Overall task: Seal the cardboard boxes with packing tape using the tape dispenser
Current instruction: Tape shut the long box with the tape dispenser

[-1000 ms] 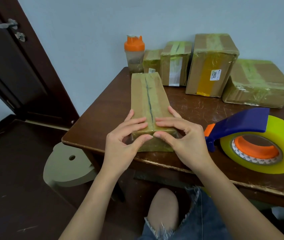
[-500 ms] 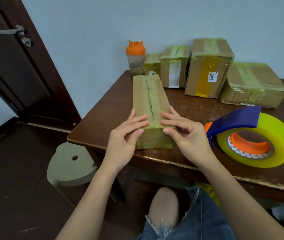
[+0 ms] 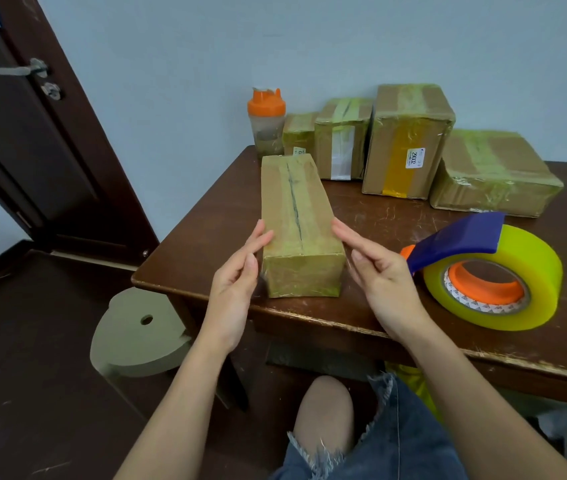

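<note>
A long narrow cardboard box (image 3: 297, 216) lies on the dark wooden table (image 3: 396, 230), its near end at the front edge. Greenish tape covers its top seam and near end. My left hand (image 3: 237, 275) hovers at the box's left side with straight fingers, holding nothing. On the box's right side my right hand (image 3: 375, 271) is also off the box, fingers extended. The tape dispenser (image 3: 483, 271), a blue handle on a large yellow roll with an orange core, lies flat on the table right of my right hand.
Several taped boxes stand along the wall: a small one (image 3: 297, 136), a medium one (image 3: 342, 136), a tall one (image 3: 410, 140) and a flat one (image 3: 493, 171). An orange-lidded shaker bottle (image 3: 266, 123) stands left of them. A stool (image 3: 136, 330) and dark door (image 3: 33, 140) are left.
Both hands lifted off the near end of the long box and moved apart to its sides. The view shifted slightly; the box and dispenser stayed put.
</note>
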`<control>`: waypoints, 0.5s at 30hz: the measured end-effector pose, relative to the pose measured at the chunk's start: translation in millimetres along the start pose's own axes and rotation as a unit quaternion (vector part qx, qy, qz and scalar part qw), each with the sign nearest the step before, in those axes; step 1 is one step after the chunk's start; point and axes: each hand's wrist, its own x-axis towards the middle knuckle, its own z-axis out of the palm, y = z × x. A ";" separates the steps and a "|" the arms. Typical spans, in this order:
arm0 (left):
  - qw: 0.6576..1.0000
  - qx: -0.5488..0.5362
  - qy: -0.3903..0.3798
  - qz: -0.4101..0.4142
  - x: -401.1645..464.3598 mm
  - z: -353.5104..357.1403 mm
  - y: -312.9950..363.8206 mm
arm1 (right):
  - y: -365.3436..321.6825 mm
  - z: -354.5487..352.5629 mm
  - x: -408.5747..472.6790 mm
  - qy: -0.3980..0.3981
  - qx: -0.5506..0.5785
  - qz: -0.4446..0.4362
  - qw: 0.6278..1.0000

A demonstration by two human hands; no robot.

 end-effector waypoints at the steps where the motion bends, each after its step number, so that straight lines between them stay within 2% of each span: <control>1: 1.000 -0.004 0.004 -0.003 -0.5 2.7 -1.2 | 3.1 0.7 0.4 0.003 -0.019 -0.012 1.000; 5: 0.999 0.038 0.012 0.000 -1.7 10.3 -5.3 | 9.4 4.3 -0.7 0.009 -0.085 -0.045 0.995; 9: 0.996 0.086 0.028 0.007 -3.9 16.6 -6.6 | 9.4 10.2 -4.4 0.011 -0.082 -0.042 0.996; 15: 0.994 0.092 0.035 0.046 -2.4 14.5 -10.4 | 9.2 9.3 -7.3 -0.020 -0.086 -0.052 0.995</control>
